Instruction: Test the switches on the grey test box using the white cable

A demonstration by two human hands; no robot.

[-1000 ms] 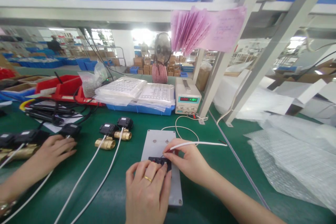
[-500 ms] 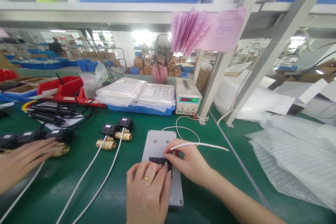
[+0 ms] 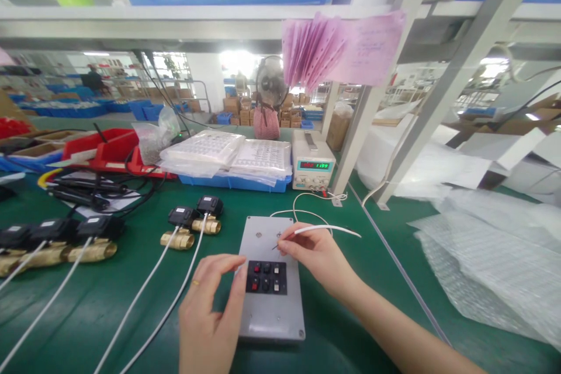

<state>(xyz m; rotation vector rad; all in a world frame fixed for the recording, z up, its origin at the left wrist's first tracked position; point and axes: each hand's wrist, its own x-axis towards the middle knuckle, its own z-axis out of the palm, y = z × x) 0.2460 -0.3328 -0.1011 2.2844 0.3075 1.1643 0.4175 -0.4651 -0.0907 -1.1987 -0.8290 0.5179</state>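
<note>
— What's that in your right hand [image 3: 316,255]?

— The white cable [image 3: 326,228] — I've pinched it between thumb and fingertips just behind its stripped end, which hangs over the far half of the grey test box [image 3: 269,310]. The rest trails off to the right of the box, above the green mat [image 3: 109,298].

— How does it handle?

— Light and limp, I'd say; the jacket looks smooth, so it could slide. The bare tips look thin and easily bent, so I take hold on the jacket close to the end, never on the wire itself.

— And your left hand [image 3: 210,315]?

— Holding nothing — fingers half curled, fingertips at the box's left edge beside the black terminal block [image 3: 266,277].

— Anything else about?

— Two brass valves [image 3: 193,227] with black caps left of the box, more of them further left, and the power supply [image 3: 313,168] beyond the box.
</note>
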